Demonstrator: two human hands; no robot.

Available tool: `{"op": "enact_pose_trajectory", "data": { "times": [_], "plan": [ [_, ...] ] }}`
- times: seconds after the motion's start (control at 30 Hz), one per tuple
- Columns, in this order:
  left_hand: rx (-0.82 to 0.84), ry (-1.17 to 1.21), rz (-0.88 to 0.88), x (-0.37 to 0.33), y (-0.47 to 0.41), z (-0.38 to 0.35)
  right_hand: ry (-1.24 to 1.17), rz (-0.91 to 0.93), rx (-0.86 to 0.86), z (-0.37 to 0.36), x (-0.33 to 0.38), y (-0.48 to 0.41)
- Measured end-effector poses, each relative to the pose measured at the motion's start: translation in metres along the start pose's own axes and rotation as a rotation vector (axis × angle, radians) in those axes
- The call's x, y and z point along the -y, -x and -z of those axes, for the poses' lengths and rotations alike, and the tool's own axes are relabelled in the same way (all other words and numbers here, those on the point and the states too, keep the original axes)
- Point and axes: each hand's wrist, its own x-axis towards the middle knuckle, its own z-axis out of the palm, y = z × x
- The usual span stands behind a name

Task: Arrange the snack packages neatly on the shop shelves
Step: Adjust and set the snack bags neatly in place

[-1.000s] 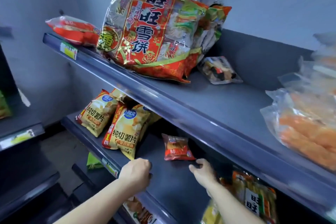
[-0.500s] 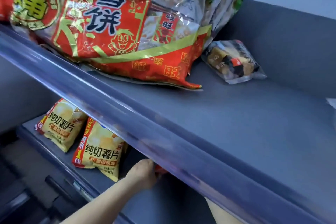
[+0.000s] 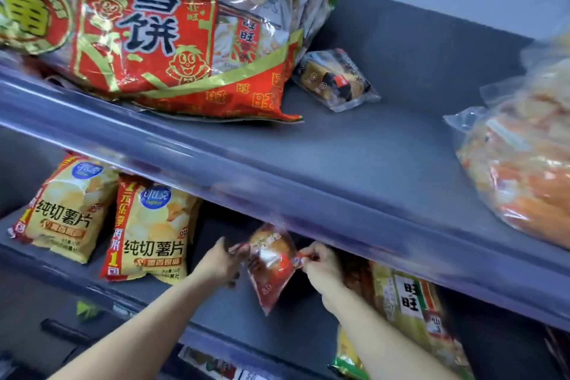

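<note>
A small red snack packet (image 3: 271, 265) hangs tilted above the lower shelf (image 3: 296, 336), just under the upper shelf's front lip. My left hand (image 3: 220, 262) grips its left edge and my right hand (image 3: 320, 265) pinches its right corner. Two yellow potato chip bags (image 3: 64, 213) (image 3: 151, 231) stand side by side to the left on the same shelf. A yellow-green rice cracker bag (image 3: 410, 302) lies to the right, partly behind my right forearm.
On the upper shelf (image 3: 354, 163) stand a big red rice cracker bag (image 3: 160, 31), a small clear pack of dark cakes (image 3: 336, 80) and a clear bag of orange snacks (image 3: 524, 170) at the right. More packets show on the shelf below.
Both hands reached in to the small red packet lying flat on the lower shelf and lifted it off. The camera moved closer, then tilted down a little.
</note>
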Motion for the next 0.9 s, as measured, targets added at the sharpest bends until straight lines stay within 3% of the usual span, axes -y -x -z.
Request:
{"op": "enact_pose_trajectory", "data": {
  "times": [0.23, 0.43, 0.57, 0.9],
  "plan": [
    [0.115, 0.15, -0.071, -0.022, 0.068, -0.024, -0.358, -0.007, -0.111, 0.066, 0.015, 0.096],
    [0.18, 0.207, -0.16, -0.047, 0.112, -0.068, -0.463, -0.095, -0.22, 0.134, -0.002, 0.157],
    [0.166, 0.149, -0.274, -0.068, 0.14, -0.108, -0.456, -0.131, -0.257, 0.184, -0.022, 0.193],
    [0.319, 0.003, -0.515, -0.105, 0.248, -0.259, -0.207, -0.093, -0.313, 0.323, -0.104, 0.282]
  ]
}}
